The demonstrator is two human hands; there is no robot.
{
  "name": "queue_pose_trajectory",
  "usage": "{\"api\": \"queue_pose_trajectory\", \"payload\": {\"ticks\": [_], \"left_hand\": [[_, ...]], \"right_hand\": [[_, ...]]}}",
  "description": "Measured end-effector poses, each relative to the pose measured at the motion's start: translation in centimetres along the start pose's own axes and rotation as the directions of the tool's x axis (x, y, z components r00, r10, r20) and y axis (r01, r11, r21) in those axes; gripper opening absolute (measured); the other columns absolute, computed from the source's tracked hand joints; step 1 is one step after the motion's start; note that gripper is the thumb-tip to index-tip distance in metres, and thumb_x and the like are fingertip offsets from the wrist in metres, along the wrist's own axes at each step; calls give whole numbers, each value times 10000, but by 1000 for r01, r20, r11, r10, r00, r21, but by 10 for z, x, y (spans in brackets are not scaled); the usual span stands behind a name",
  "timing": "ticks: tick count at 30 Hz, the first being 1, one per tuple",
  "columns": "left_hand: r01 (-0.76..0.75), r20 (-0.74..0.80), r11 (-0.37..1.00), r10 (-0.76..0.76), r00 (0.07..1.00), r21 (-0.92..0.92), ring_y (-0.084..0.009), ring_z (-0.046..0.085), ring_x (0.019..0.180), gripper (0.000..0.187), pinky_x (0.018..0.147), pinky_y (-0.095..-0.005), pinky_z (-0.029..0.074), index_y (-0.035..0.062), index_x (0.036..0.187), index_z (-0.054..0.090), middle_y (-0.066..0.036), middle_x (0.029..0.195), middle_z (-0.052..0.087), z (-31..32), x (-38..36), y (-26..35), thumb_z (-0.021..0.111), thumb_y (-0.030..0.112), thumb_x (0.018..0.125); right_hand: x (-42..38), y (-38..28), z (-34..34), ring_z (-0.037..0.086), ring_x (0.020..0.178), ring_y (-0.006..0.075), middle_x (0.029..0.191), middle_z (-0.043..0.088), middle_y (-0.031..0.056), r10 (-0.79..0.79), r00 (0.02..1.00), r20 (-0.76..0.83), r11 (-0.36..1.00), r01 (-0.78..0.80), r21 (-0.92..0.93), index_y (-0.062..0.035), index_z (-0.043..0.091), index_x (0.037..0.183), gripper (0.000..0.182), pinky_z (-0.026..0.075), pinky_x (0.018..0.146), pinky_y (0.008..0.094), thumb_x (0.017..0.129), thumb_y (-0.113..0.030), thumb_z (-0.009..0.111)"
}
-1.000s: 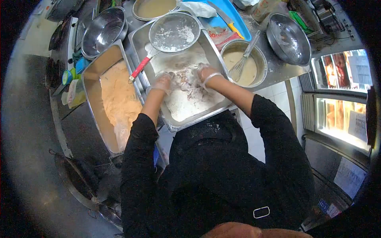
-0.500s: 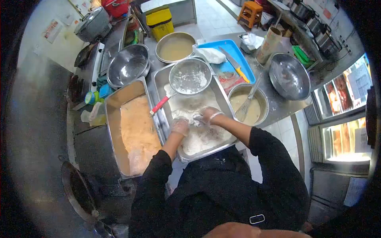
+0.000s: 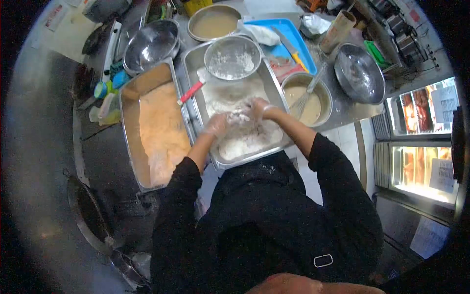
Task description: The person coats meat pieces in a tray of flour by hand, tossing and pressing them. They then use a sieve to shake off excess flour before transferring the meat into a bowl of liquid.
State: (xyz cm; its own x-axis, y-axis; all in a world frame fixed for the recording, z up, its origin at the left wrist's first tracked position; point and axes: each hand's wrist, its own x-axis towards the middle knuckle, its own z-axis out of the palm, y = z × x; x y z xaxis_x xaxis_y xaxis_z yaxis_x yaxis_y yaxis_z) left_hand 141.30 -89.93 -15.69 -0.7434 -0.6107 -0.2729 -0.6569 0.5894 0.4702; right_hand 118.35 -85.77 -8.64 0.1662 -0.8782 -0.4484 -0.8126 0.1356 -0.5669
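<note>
Both my hands wear clear plastic gloves and are down in white flour [image 3: 240,147] in a deep metal tray [image 3: 282,93]. My left hand [image 3: 216,125] is curled at the left of some flour-coated lumps [image 3: 239,117]. At their right, my right hand [image 3: 259,109] has its fingers bent inward. Motion blur and flour hide exactly what the fingers grip. A round sieve [image 3: 232,59] with a red handle [image 3: 191,93] rests across the far part of the tray, with flour clumps on its mesh.
Left stands a tray of orange-tinted powder [image 3: 161,122]. Right is a pot of batter [image 3: 306,95] with a whisk [image 3: 302,103]. Behind are a pan of cloudy liquid [image 3: 213,25] and a blue tray [image 3: 301,41] with a yellow-handled knife [image 3: 289,45]. Steel bowls [image 3: 152,46] flank these.
The view has tipped downward, so the trays appear higher. My hands stay in the flour tray and have moved slightly apart, with the floured lumps between them shifting.
</note>
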Motion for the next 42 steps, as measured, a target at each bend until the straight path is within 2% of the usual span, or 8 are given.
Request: {"api": "queue_pose_trajectory", "payload": {"ticks": [6,7,11,23,29,32,36,42], "left_hand": [[-50,-165,936,-9,986,-348,-394,652,900,347,841,-463,519,59,1073,690,-252,932,670,-42,-9,2,736,255,790],[-27,-259,987,-16,966,-160,-383,650,854,306,804,-458,517,54,1008,697,-238,877,662,-43,-12,3,758,232,767],[-75,-404,934,-78,912,-350,-379,640,807,214,746,-440,506,50,884,660,-207,822,634,-59,-22,28,778,162,744],[-60,-491,954,-97,866,-294,-359,658,913,329,787,-418,519,63,1042,667,-198,945,675,-89,-15,38,753,86,726],[-84,-419,975,-9,908,-204,-343,664,908,350,810,-411,524,46,1058,679,-182,933,684,-101,-35,54,752,164,737],[-72,-303,996,55,951,-45,-343,650,977,378,854,-421,522,68,1102,672,-197,1054,666,-85,-43,53,730,262,783],[29,69,948,-53,996,317,-367,608,1089,433,916,-451,501,52,1146,655,-226,1192,615,-36,-46,31,671,346,830],[26,335,722,-352,874,691,-304,588,1186,523,966,-421,485,16,1304,580,-149,1254,629,-15,-36,90,563,347,899]], "right_hand": [[17,29,-6,683,856,341,983,699,205,-59,977,-206,994,40,-98,-57,666,1085,518,536,811,417,811,-494,709],[23,31,-11,689,913,335,995,695,220,-44,992,-117,970,14,-244,-41,661,1108,561,541,818,410,783,-493,727],[-39,-11,-43,685,932,341,1000,690,234,43,995,-92,996,-36,83,-48,658,1135,562,537,832,415,765,-461,746],[1,23,11,679,893,371,1011,685,246,1,971,-239,978,-51,-202,2,667,1076,551,537,807,414,716,-387,812],[-39,-8,-25,694,895,298,1078,702,169,-38,998,-58,799,65,597,-67,688,1094,370,550,804,394,808,-298,730],[-48,-6,-24,684,917,243,1127,696,127,-201,976,80,828,126,546,-109,668,1148,324,538,819,378,848,-228,697],[-49,12,-3,686,937,295,1081,693,186,-58,998,-21,951,49,-305,-54,632,1187,370,540,801,416,915,-305,637],[-50,8,74,663,1051,325,1137,669,229,209,925,318,820,12,-572,37,629,1150,644,516,922,403,813,-507,693]]}}
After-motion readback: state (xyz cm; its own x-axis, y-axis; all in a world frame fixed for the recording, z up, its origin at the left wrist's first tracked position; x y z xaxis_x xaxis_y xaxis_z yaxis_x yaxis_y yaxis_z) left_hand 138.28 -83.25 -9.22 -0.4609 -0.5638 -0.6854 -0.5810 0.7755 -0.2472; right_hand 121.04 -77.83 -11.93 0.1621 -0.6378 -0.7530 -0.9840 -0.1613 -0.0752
